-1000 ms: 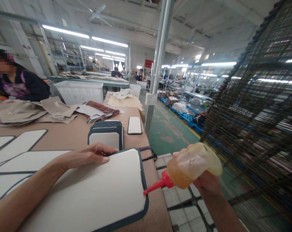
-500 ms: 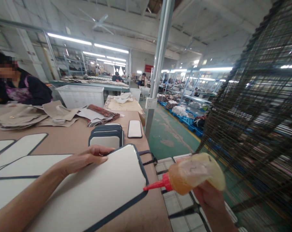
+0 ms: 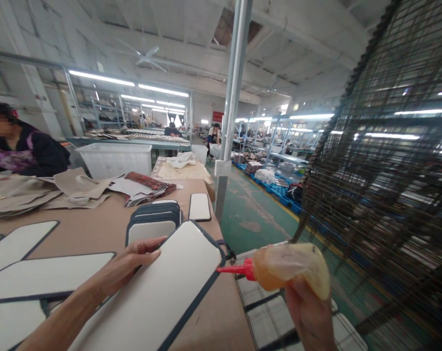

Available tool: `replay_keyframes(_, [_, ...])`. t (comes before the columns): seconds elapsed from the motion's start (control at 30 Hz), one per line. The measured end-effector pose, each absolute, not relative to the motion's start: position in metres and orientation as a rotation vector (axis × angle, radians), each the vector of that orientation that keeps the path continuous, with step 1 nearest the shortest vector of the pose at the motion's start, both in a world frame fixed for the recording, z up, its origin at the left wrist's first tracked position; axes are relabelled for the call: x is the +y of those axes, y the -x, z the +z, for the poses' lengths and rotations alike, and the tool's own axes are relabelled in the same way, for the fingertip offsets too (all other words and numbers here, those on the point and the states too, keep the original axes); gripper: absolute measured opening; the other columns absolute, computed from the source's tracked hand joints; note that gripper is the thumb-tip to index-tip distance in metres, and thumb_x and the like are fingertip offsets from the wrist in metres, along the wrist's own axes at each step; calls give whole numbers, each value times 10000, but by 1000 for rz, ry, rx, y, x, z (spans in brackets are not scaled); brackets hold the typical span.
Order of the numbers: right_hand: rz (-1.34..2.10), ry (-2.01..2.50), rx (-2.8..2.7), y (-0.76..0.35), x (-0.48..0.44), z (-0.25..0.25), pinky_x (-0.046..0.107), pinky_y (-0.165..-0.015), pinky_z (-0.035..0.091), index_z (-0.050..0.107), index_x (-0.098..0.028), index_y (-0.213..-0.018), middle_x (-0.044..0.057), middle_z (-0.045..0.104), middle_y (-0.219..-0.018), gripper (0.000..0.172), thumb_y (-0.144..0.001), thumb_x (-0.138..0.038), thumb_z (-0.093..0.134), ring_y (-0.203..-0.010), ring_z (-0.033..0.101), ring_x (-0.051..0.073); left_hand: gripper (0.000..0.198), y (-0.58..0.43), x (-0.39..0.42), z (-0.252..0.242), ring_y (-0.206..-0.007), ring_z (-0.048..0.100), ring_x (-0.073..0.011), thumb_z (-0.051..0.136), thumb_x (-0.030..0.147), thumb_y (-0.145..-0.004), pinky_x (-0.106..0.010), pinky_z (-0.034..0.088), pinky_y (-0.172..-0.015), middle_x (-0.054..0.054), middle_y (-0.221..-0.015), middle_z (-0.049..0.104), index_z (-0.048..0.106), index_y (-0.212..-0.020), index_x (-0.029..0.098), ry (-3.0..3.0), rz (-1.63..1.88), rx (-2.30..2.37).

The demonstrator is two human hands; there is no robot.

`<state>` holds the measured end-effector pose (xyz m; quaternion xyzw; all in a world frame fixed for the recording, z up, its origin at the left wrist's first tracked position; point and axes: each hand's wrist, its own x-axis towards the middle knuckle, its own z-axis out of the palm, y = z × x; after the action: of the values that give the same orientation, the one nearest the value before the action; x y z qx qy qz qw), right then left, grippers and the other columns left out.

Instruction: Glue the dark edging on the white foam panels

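A large white panel (image 3: 162,287) with a dark blue edge is tilted up in front of me. My left hand (image 3: 138,256) grips its far left edge, thumb on the white face and fingers behind. In my right hand (image 3: 309,307) is a squeeze bottle (image 3: 279,267) of amber liquid, held on its side with my fingers wrapped round its lower part. Its red nozzle tip meets the panel's dark edge near the right corner. Behind the panel stands a stack of smaller dark-edged panels (image 3: 153,222), beside a single small panel (image 3: 199,206).
More white panels (image 3: 49,270) lie on the brown table (image 3: 213,312) at left, with beige pieces (image 3: 16,195) behind. A co-worker (image 3: 27,146) sits at far left. A metal post (image 3: 230,112) rises past the table's right edge; a wire rack (image 3: 382,161) stands at right.
The panel has turned in my left hand, its far end swinging right. The nozzle tip has moved from near the right corner's lower side to a little higher in view. The camera view has shifted slightly.
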<state>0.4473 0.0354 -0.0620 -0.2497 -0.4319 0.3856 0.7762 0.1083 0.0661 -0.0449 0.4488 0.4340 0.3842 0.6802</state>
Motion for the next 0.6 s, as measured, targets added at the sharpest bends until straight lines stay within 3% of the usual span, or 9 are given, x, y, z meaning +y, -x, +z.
replay_keyframes(0.13, [772,531,-907,-445,40,-51,315,-771,605,656,-265,-1107,30,734,-1005,443,-694,-255,818,-867,711,228,532,-108,65,-50,-829,717,-223,766,341,-709,-263,556,-705,-15,-971,770,647,-1223,272,-957,887,1043])
replay_keyframes(0.27, [724,536,-855,-443,46,-48,196,-757,577,711,-244,-974,-4,749,-880,366,-636,-223,851,-764,713,154,553,-105,66,-59,-834,716,-202,791,331,-680,-240,551,-708,-8,-977,770,652,-1213,272,-905,934,1038])
replay_keyframes(0.6, [733,601,-764,-432,46,-56,210,-675,588,726,-206,-908,18,737,-777,406,-534,-210,886,-710,703,166,576,-104,67,-68,-767,715,-201,819,282,-654,-243,557,-656,-54,-979,770,660,-1205,233,-797,1004,994])
